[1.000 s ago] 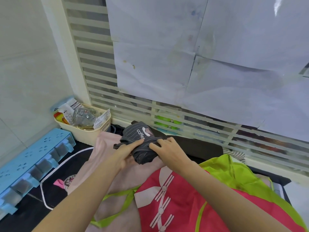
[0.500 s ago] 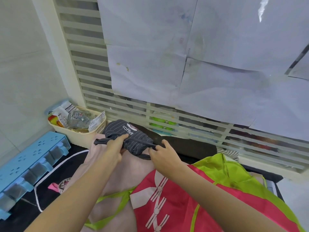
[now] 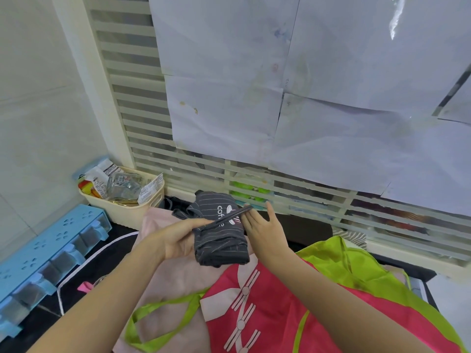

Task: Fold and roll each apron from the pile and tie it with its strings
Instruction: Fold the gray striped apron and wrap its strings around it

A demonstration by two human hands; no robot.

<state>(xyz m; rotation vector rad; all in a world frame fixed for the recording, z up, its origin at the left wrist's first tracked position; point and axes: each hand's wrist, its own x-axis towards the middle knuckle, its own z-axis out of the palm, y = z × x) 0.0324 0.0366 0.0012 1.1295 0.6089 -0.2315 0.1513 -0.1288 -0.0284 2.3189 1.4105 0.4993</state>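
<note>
A dark striped apron with a white coffee logo is rolled into a bundle above the pile. My left hand grips the roll from the left, thumb stretched over its top. One dark apron string runs taut from my left thumb up to the fingertips of my right hand, which holds its end between the fingers with the thumb spread apart. Below the roll lie a pale pink apron, a red apron with white trim and a lime green apron.
A cream basket full of packets stands at the back left against the slatted window. A blue plastic drawer rack runs along the left edge. A black cloth with white piping lies under the pile.
The roll has turned upright in my left hand and come nearer. My right hand has drawn the string out across the top of the roll.
</note>
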